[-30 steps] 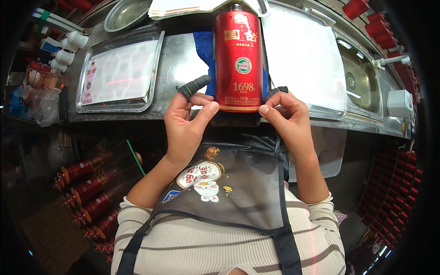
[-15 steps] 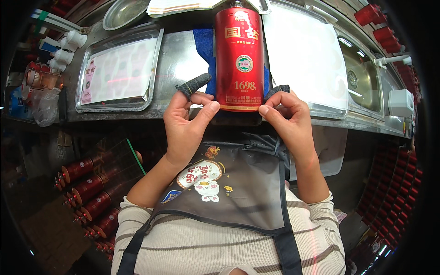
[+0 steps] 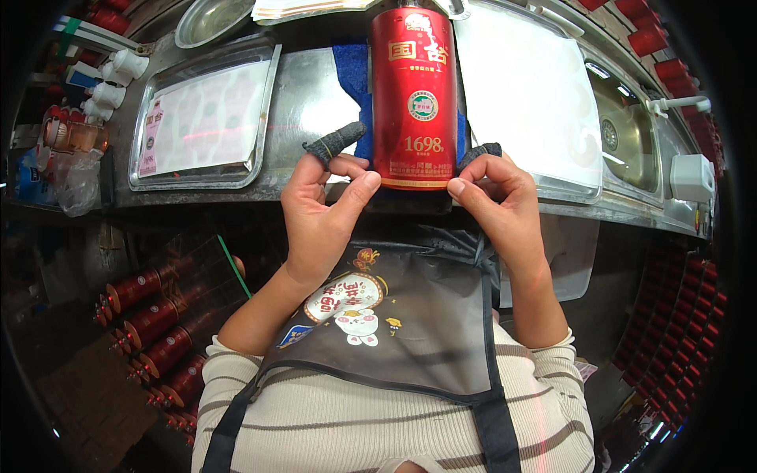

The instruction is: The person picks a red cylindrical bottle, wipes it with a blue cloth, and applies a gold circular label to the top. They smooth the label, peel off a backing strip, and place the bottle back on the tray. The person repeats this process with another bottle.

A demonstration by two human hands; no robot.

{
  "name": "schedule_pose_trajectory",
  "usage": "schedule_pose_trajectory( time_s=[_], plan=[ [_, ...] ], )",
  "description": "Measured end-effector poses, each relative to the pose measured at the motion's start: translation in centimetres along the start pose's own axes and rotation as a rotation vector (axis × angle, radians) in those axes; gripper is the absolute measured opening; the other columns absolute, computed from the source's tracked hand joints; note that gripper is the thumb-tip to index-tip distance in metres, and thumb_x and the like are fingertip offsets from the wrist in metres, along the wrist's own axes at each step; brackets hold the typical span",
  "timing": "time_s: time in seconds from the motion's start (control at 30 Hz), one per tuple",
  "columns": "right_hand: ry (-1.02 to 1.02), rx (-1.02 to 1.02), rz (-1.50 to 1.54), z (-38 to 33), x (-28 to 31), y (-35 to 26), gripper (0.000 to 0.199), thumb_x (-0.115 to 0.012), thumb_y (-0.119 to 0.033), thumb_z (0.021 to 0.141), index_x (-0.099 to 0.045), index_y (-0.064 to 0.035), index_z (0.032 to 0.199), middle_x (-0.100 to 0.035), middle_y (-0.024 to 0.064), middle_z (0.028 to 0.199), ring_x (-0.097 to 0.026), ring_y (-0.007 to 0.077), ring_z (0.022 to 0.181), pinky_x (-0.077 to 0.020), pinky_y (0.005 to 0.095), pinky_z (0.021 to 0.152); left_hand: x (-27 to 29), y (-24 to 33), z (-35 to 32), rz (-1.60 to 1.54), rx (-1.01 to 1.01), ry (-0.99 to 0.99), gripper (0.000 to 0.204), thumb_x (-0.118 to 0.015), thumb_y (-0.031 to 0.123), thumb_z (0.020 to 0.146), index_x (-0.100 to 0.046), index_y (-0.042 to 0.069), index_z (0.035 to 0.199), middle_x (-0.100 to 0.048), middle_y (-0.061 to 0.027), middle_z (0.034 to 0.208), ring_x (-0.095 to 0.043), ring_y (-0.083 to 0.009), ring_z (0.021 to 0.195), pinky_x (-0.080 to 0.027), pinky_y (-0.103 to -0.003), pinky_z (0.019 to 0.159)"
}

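Note:
A large red bottle (image 3: pixel 414 87) with gold lettering and a round emblem on its front lies on a blue cloth (image 3: pixel 352 75), its neck pointing away from me. At its lower left corner, my left hand (image 3: pixel 327 193) grips the edge, thumb on the front and fingers at the side. My right hand (image 3: pixel 498 197) does the same at the lower right corner. Both index fingers wear dark knitted finger covers and stick out beside the bottle. The bottle hides what the fingertips do behind it.
To the left, a clear tray (image 3: pixel 264 118) holds a printed label sheet (image 3: pixel 205 118). On the right, white sheets (image 3: pixel 524 94) lie on another tray by a metal sink (image 3: pixel 631 146). A metal bowl (image 3: pixel 209 24) stands far left. Red bottles (image 3: pixel 162 319) are racked below left.
The bottle has shifted slightly to the right, its front markings with it. Both hands keep their places at its lower corners, moving a touch to the right.

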State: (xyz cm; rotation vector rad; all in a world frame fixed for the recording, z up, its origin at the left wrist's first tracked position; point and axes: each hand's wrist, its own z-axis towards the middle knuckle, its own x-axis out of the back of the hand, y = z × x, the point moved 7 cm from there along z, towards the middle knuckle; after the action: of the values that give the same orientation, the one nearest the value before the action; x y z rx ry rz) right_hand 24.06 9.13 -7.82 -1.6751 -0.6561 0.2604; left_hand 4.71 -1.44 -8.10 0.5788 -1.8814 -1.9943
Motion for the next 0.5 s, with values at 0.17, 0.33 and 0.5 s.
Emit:
schedule_pose_trajectory(
  time_s=[0.17,0.33,0.5],
  plan=[
    [-0.015,-0.008,0.032,0.1,-0.1,0.1,0.014,-0.073,-0.01,0.088,-0.064,-0.0027,0.081,-0.061,-0.0025,0.08,-0.056,0.0012,0.071,-0.0415,0.0171,0.064,0.0,-0.1,0.1,0.02,-0.034,-0.007,0.037,-0.072,0.0,0.088,-0.06,-0.003,0.123,-0.064,-0.0018,0.091,-0.058,-0.0074,0.089,-0.048,-0.021,0.076],
    [-0.023,-0.018,0.035,0.3,-0.1,0.3,0.014,-0.073,-0.011,0.088,-0.063,-0.0032,0.082,-0.061,-0.0028,0.079,-0.055,0.001,0.069,-0.041,0.0166,0.064,0.0,-0.2,0.1,-0.019,0.057,-0.022,0.044,-0.071,0.0,0.088,-0.057,-0.002,0.13,-0.065,-0.0023,0.096,-0.058,-0.0085,0.093,-0.048,-0.024,0.084],
    [-0.056,-0.035,0.067,0.3,0.1,0.9,0.013,-0.072,-0.014,0.09,-0.063,-0.0041,0.087,-0.058,-0.005,0.075,-0.05,-0.0012,0.064,-0.0359,0.0157,0.058,1.0,-1.0,0.4,-0.006,0.048,0.009,0.045,-0.066,0.0,0.091,-0.055,-0.001,0.135,-0.067,-0.0063,0.111,-0.059,-0.01,0.104,-0.047,-0.026,0.091]
  ],
)
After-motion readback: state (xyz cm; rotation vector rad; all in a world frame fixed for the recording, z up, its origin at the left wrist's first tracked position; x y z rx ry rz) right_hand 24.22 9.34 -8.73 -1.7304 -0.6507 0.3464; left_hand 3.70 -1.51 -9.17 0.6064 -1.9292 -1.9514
